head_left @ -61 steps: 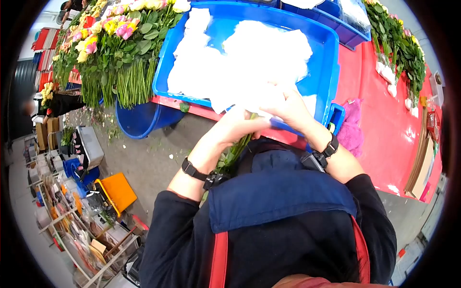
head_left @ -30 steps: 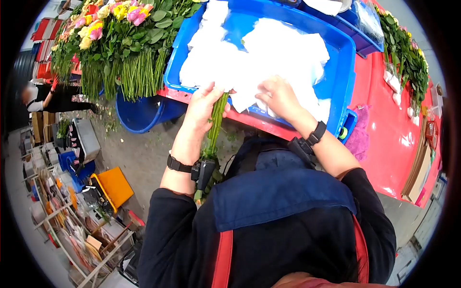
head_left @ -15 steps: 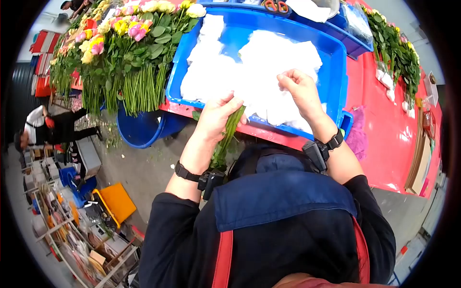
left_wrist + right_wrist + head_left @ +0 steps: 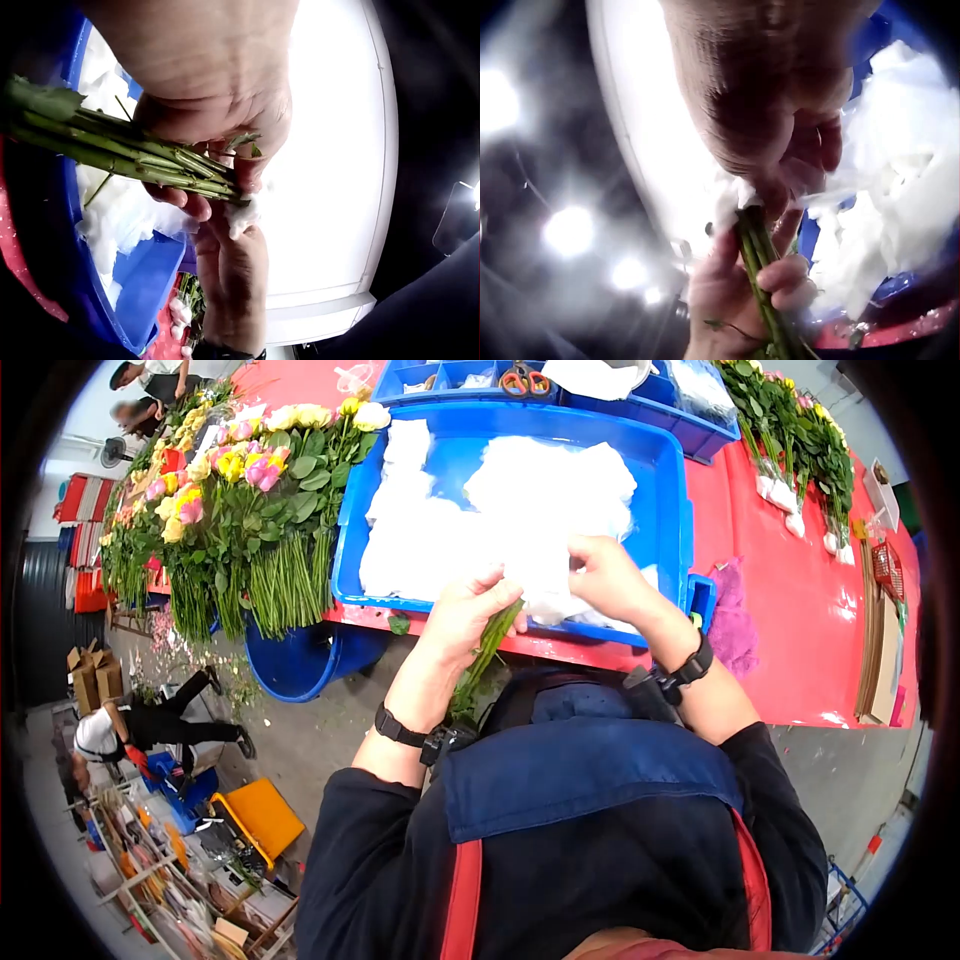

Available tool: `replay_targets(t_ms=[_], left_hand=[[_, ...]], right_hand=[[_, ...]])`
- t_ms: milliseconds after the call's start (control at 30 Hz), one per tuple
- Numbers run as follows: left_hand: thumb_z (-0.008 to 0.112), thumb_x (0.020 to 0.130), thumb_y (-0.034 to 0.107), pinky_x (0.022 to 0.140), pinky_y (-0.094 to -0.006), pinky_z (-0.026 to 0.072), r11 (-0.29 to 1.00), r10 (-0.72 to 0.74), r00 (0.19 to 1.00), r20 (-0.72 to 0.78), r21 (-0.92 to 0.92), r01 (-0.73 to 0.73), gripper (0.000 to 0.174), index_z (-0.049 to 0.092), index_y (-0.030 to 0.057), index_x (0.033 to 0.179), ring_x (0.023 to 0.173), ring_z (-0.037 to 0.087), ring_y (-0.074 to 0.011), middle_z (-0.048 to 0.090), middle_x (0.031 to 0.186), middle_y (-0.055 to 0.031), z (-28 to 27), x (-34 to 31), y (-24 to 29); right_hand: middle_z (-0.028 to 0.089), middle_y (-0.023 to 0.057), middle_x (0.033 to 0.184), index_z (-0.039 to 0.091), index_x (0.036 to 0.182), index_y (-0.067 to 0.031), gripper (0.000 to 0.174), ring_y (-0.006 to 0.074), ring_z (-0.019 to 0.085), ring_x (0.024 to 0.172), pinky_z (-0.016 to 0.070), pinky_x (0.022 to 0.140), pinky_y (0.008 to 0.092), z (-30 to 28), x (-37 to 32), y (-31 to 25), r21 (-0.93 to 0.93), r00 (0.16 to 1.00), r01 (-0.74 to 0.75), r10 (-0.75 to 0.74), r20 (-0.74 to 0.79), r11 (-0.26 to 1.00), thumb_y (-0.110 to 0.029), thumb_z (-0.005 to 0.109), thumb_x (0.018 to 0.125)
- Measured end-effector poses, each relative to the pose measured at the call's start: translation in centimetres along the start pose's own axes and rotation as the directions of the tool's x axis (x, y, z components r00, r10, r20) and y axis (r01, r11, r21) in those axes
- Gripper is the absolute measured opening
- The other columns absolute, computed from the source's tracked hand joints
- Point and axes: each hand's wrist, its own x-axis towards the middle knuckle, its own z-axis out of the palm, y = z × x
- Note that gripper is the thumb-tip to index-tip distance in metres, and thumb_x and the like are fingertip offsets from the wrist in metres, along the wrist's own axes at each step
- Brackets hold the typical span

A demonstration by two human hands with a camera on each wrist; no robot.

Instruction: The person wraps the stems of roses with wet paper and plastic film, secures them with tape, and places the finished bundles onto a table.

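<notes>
Several stems (image 4: pixel 487 650) in left hand (image 4: pixel 462 618); right hand (image 4: pixel 605 578) pinches white wadding (image 4: pixel 241 219).

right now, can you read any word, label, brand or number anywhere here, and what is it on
No text can be read in any of the three views.
The blue tray and the red table show no print.
The cardboard boxes on the floor are too small to tell.
The stems in the left hand and the white wadding pinched by the right hand carry no label.
</notes>
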Motion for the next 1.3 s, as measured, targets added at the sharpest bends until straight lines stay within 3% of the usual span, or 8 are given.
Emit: replay_targets(t_ms=[267, 400, 600, 833, 933, 1000, 1067, 1300], left_hand=[[0.064, 0.09, 0.015, 0.052, -0.0244, 0.0474, 0.98, 0.097, 0.938, -0.333, 0.199, -0.03, 0.011, 0.06, 0.0044, 0.09, 0.061, 0.062, -0.0151, 0.062, 0.07, -0.0067, -2.9, 0.0, -0.1], [0.068, 0.085, 0.01, 0.051, -0.0235, 0.046, 0.943, 0.14, 0.86, -0.49, 0.331, 0.036, 0.034, 0.058, -0.0058, 0.113, 0.062, 0.062, -0.0125, 0.064, 0.082, -0.006, -4.8, -0.5, 0.2], [0.057, 0.091, 0.008, 0.054, -0.0255, 0.0511, 0.973, 0.094, 0.97, -0.223, 0.229, -0.042, 0.024, 0.057, -0.0069, 0.109, 0.064, 0.064, -0.0168, 0.065, 0.086, -0.0109, -2.2, -5.0, 3.3], [0.064, 0.086, 0.006, 0.055, -0.0236, 0.0475, 0.965, 0.121, 0.97, -0.209, 0.255, -0.065, 0.016, 0.062, -0.0042, 0.098, 0.063, 0.06, -0.0126, 0.063, 0.085, -0.0064, -0.9, -3.7, 1.0], [0.072, 0.078, 0.005, 0.059, -0.0228, 0.0448, 0.76, 0.471, 0.842, -0.264, 0.606, -0.235, 0.017, 0.064, -0.0047, 0.088, 0.068, 0.056, -0.0087, 0.062, 0.09, -0.0034, -0.2, -2.7, -1.5], [0.072, 0.079, 0.005, 0.055, -0.0238, 0.0457, 0.571, 0.598, 0.79, -0.133, 0.762, -0.304, 0.023, 0.058, -0.0028, 0.095, 0.065, 0.056, -0.0093, 0.061, 0.089, -0.0057, -1.1, -1.7, -2.6], [0.07, 0.081, 0.005, 0.051, -0.0242, 0.0454, 0.713, 0.46, 0.845, -0.273, 0.681, -0.168, 0.027, 0.052, -0.0011, 0.1, 0.063, 0.056, -0.0109, 0.06, 0.088, -0.0071, -1.3, -2.0, -1.0], [0.059, 0.092, 0.012, 0.048, -0.0282, 0.0511, 0.994, 0.104, 0.989, -0.104, -0.004, -0.105, 0.015, 0.05, 0.0042, 0.1, 0.061, 0.063, -0.0191, 0.063, 0.087, -0.0123, -3.7, -1.2, 4.4]], right_hand=[[0.064, 0.0005, 0.079, 0.068, 0.09, -0.0008, 0.013, 0.0079, 0.057, 0.071, 0.0447, 0.069, 0.0224, -4.5, 0.1, 1.8, 0.465, 0.947, -0.124, 0.244, -0.208, 0.876, -0.013, 0.069, 0.084], [0.064, 0.0008, 0.076, 0.069, 0.089, -0.0006, 0.015, 0.0079, 0.056, 0.069, 0.0445, 0.065, 0.0222, -5.4, 0.8, 0.2, 0.245, 0.949, -0.028, 0.102, -0.297, 0.969, -0.014, 0.07, 0.083], [0.067, 0.0048, 0.076, 0.069, 0.09, 0.001, 0.015, 0.0089, 0.058, 0.07, 0.0467, 0.063, 0.0254, -0.7, 0.8, -0.1, -0.182, 0.982, 0.04, -0.073, -0.177, 0.983, -0.012, 0.068, 0.082], [0.066, 0.0017, 0.077, 0.07, 0.093, 0.0013, 0.015, 0.0089, 0.059, 0.069, 0.0481, 0.063, 0.0239, 0.7, 1.4, -0.6, 0.28, 0.966, -0.257, 0.257, 0.038, 0.925, -0.009, 0.064, 0.085], [0.064, 0.0023, 0.074, 0.071, 0.09, -0.001, 0.014, 0.0103, 0.059, 0.065, 0.0477, 0.061, 0.0253, 2.4, 1.2, -2.3, 0.177, 0.998, 0.055, -0.054, -0.015, 0.983, -0.012, 0.063, 0.086], [0.064, 0.0108, 0.076, 0.068, 0.082, -0.0036, 0.007, 0.0253, 0.063, 0.066, 0.05, 0.062, 0.0329, 3.7, 0.5, -3.4, -0.333, 0.877, 0.479, -0.455, 0.151, 0.812, -0.008, 0.064, 0.079], [0.064, 0.0122, 0.078, 0.066, 0.084, -0.0044, 0.007, 0.0308, 0.063, 0.07, 0.0508, 0.062, 0.0355, 5.4, -0.6, -3.7, -0.383, 0.803, 0.591, -0.56, 0.204, 0.709, -0.007, 0.064, 0.077], [0.066, 0.0113, 0.082, 0.06, 0.101, 0.0042, 0.042, 0.0146, 0.063, 0.077, 0.0508, 0.069, 0.0308, 8.5, -1.6, 0.3, -0.037, 0.934, -0.162, 0.165, 0.318, 0.986, -0.027, 0.077, 0.078]])
